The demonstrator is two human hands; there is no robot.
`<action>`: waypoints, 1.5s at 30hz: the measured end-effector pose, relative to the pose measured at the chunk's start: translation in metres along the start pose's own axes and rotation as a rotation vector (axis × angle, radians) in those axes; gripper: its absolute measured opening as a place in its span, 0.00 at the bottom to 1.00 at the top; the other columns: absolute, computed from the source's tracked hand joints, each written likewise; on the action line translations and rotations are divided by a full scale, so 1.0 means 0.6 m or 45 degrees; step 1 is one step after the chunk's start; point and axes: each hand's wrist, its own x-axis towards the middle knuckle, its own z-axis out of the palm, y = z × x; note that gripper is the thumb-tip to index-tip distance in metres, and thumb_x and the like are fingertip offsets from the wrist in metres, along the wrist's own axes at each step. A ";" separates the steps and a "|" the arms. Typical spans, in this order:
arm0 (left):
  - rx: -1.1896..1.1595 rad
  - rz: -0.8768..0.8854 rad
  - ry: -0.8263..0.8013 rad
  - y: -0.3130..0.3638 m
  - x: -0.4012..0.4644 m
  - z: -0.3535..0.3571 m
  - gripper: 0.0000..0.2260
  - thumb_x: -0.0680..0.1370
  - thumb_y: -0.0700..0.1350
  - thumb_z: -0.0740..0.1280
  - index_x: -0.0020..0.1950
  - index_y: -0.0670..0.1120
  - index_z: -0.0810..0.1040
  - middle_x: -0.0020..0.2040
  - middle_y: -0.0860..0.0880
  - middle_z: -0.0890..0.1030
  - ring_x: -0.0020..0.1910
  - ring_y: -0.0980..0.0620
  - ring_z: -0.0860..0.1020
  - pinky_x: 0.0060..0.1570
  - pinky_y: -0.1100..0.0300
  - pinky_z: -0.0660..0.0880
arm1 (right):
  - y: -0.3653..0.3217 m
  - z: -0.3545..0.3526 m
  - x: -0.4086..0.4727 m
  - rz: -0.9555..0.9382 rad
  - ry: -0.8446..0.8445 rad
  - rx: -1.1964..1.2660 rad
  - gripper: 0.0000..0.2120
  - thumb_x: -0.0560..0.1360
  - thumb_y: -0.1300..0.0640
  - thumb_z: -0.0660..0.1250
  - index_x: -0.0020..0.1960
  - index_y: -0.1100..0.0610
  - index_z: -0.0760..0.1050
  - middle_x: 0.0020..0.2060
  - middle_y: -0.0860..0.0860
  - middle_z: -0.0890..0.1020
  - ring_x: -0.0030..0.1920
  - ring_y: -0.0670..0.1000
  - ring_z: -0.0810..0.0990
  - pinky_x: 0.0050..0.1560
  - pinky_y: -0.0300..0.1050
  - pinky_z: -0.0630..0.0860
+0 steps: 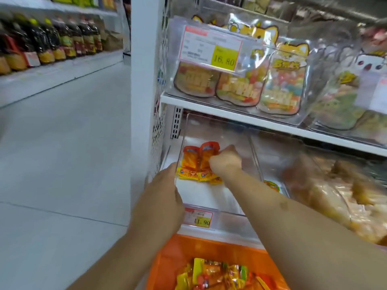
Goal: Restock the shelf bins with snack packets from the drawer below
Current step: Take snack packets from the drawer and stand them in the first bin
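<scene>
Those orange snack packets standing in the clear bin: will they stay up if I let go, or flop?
Likely floppy: the orange packets look like thin soft film, leaning together where the right hand touches them. Probably light, so a nudge would shift them. The clear bin floor looks smooth; they may slide.

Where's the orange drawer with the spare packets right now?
The orange drawer sits at the bottom centre of the head view, pulled out directly below the clear shelf bin, between the two forearms, with snack packets piled inside.
</scene>
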 end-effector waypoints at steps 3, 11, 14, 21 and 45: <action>0.006 -0.005 -0.009 -0.004 0.001 -0.002 0.25 0.83 0.41 0.59 0.78 0.62 0.62 0.68 0.55 0.76 0.61 0.52 0.78 0.58 0.53 0.78 | 0.005 0.015 0.010 0.012 0.027 -0.111 0.28 0.78 0.51 0.70 0.71 0.65 0.67 0.65 0.62 0.79 0.64 0.63 0.80 0.61 0.53 0.80; 0.007 0.004 -0.028 -0.005 -0.001 -0.001 0.25 0.84 0.43 0.59 0.79 0.61 0.61 0.68 0.57 0.76 0.59 0.56 0.78 0.57 0.55 0.79 | 0.014 0.019 0.010 -0.042 0.007 -0.158 0.18 0.79 0.45 0.67 0.58 0.59 0.75 0.50 0.57 0.83 0.52 0.60 0.84 0.51 0.51 0.83; 0.016 0.001 -0.031 -0.006 0.000 0.000 0.25 0.84 0.44 0.60 0.79 0.62 0.60 0.69 0.58 0.75 0.59 0.57 0.78 0.58 0.57 0.79 | 0.016 0.024 0.014 -0.055 -0.004 -0.163 0.19 0.79 0.42 0.66 0.55 0.58 0.78 0.46 0.55 0.84 0.48 0.58 0.85 0.48 0.50 0.84; 0.029 -0.009 -0.021 -0.010 0.001 0.006 0.25 0.84 0.45 0.60 0.79 0.62 0.60 0.70 0.58 0.75 0.61 0.55 0.78 0.60 0.51 0.81 | 0.026 0.028 0.010 -0.139 -0.042 -0.365 0.17 0.81 0.47 0.66 0.60 0.59 0.79 0.57 0.59 0.79 0.56 0.59 0.80 0.49 0.46 0.75; 0.045 -0.031 -0.045 -0.003 -0.004 0.002 0.27 0.84 0.47 0.62 0.81 0.62 0.58 0.72 0.58 0.75 0.63 0.55 0.79 0.60 0.55 0.81 | 0.040 0.022 -0.028 -0.533 -0.060 -0.500 0.22 0.73 0.41 0.69 0.66 0.44 0.76 0.55 0.48 0.82 0.60 0.58 0.78 0.59 0.57 0.80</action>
